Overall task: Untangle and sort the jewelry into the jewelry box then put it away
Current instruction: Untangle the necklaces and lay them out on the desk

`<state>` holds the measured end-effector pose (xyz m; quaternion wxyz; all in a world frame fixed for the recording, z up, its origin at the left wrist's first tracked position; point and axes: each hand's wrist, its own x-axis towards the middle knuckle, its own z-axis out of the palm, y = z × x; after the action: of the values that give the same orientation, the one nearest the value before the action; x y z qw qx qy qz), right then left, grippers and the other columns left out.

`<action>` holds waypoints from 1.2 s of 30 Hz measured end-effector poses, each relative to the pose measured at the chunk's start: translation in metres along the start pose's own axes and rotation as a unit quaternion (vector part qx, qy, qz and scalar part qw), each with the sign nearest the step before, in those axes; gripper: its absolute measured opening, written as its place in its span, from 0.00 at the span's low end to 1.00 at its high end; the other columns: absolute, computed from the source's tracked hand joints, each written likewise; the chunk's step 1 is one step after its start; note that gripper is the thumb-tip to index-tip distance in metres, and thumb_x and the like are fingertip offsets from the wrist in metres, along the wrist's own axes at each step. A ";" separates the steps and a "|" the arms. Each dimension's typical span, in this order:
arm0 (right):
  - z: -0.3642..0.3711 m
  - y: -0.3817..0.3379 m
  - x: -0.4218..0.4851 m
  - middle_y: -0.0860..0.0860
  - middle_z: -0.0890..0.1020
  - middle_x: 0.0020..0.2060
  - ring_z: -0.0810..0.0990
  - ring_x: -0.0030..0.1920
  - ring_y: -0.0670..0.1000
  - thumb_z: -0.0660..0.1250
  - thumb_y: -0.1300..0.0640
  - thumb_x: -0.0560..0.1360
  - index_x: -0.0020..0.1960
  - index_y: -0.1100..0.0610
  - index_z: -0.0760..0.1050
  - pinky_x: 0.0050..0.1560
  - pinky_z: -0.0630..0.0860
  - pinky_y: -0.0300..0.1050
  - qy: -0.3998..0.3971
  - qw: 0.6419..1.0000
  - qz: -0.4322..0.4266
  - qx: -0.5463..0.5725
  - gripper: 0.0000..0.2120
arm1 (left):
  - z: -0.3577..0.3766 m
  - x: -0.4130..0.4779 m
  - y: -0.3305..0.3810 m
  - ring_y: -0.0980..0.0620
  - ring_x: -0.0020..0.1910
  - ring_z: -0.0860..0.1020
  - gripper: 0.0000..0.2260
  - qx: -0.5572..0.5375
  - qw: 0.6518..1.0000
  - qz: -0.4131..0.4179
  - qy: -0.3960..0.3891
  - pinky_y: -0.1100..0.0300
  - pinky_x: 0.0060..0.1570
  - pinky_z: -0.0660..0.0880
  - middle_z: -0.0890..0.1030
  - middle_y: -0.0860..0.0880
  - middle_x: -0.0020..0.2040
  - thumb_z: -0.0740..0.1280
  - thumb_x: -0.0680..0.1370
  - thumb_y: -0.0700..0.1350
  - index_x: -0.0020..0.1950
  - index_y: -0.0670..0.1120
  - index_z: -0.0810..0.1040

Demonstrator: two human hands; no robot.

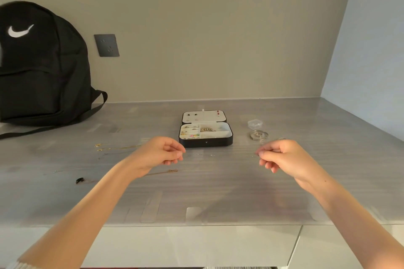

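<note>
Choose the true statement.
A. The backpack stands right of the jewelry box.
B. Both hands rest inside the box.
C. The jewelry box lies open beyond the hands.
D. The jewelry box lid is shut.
C: the jewelry box has its lid folded back, compartments showing, beyond the left hand and right hand, which pinch a fine chain.

Grey counter (218, 192), beige wall (218, 28)
I see a dark socket (106, 45) on it and a black backpack (39, 67) at left.
</note>
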<state>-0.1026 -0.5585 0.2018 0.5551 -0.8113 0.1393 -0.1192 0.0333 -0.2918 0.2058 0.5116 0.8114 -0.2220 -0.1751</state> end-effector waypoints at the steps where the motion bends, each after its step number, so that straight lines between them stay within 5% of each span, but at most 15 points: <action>1: 0.000 -0.003 0.000 0.54 0.81 0.31 0.75 0.29 0.47 0.63 0.68 0.75 0.43 0.61 0.78 0.29 0.72 0.36 0.007 1.000 0.000 0.020 0.07 | -0.001 -0.004 0.000 0.60 0.28 0.75 0.06 0.003 1.000 -0.004 -0.011 0.68 0.31 0.71 0.80 0.50 0.34 0.64 0.76 0.33 0.49 0.40 0.79; 7: 0.001 -0.023 -0.003 0.56 0.81 0.34 0.78 0.31 0.48 0.60 0.68 0.77 0.46 0.63 0.76 0.30 0.75 0.36 0.012 0.978 0.005 0.210 0.06 | 0.007 -0.020 -0.002 0.59 0.30 0.73 0.06 0.001 0.996 -0.033 -0.077 0.67 0.33 0.70 0.80 0.48 0.38 0.64 0.77 0.34 0.49 0.41 0.79; 11: -0.005 -0.050 -0.003 0.55 0.81 0.31 0.77 0.30 0.48 0.59 0.69 0.77 0.43 0.62 0.74 0.29 0.74 0.37 0.018 0.946 -0.017 0.324 0.08 | 0.018 -0.024 -0.001 0.58 0.28 0.70 0.06 -0.075 0.988 -0.054 -0.124 0.67 0.32 0.69 0.77 0.50 0.32 0.63 0.76 0.33 0.47 0.40 0.79; 19: -0.010 -0.087 -0.003 0.53 0.82 0.35 0.79 0.31 0.47 0.58 0.64 0.80 0.44 0.58 0.73 0.30 0.75 0.38 0.035 0.978 -0.098 0.182 0.08 | 0.034 -0.021 0.008 0.55 0.27 0.70 0.06 -0.176 0.980 -0.060 -0.072 0.66 0.28 0.69 0.76 0.47 0.29 0.63 0.75 0.31 0.42 0.39 0.77; 22: -0.012 -0.089 -0.008 0.53 0.79 0.33 0.76 0.28 0.47 0.57 0.65 0.80 0.43 0.59 0.73 0.28 0.73 0.37 0.035 0.978 -0.089 0.183 0.09 | 0.037 -0.019 0.008 0.53 0.30 0.75 0.07 -0.322 0.945 -0.056 -0.016 0.65 0.31 0.72 0.76 0.46 0.33 0.62 0.76 0.31 0.41 0.39 0.76; 27: -0.010 -0.078 -0.013 0.54 0.79 0.33 0.74 0.28 0.48 0.57 0.66 0.79 0.44 0.59 0.73 0.27 0.71 0.38 0.058 0.985 -0.050 0.156 0.09 | 0.038 -0.015 0.008 0.43 0.50 0.82 0.05 -0.543 0.839 -0.016 0.000 0.52 0.51 0.75 0.81 0.39 0.48 0.60 0.76 0.34 0.44 0.39 0.75; 30: -0.010 -0.067 -0.015 0.53 0.78 0.30 0.72 0.28 0.49 0.57 0.66 0.78 0.46 0.59 0.75 0.27 0.69 0.40 0.046 0.985 -0.014 0.168 0.09 | 0.034 -0.015 0.012 0.42 0.47 0.82 0.05 -0.606 0.796 -0.012 -0.001 0.48 0.52 0.78 0.81 0.39 0.45 0.59 0.76 0.34 0.45 0.39 0.74; 36: 0.002 -0.049 -0.017 0.52 0.75 0.30 0.70 0.28 0.49 0.59 0.64 0.76 0.46 0.60 0.77 0.24 0.65 0.38 -0.048 0.961 0.086 0.257 0.08 | 0.022 -0.020 0.022 0.48 0.34 0.70 0.07 -0.579 0.813 -0.031 0.049 0.53 0.41 0.75 0.70 0.44 0.31 0.57 0.76 0.33 0.40 0.40 0.71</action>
<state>-0.1129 -0.5343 0.2463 0.7589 -0.6314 0.1464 -0.0632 0.0018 -0.3058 0.2178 0.8912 0.3793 -0.0289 -0.2470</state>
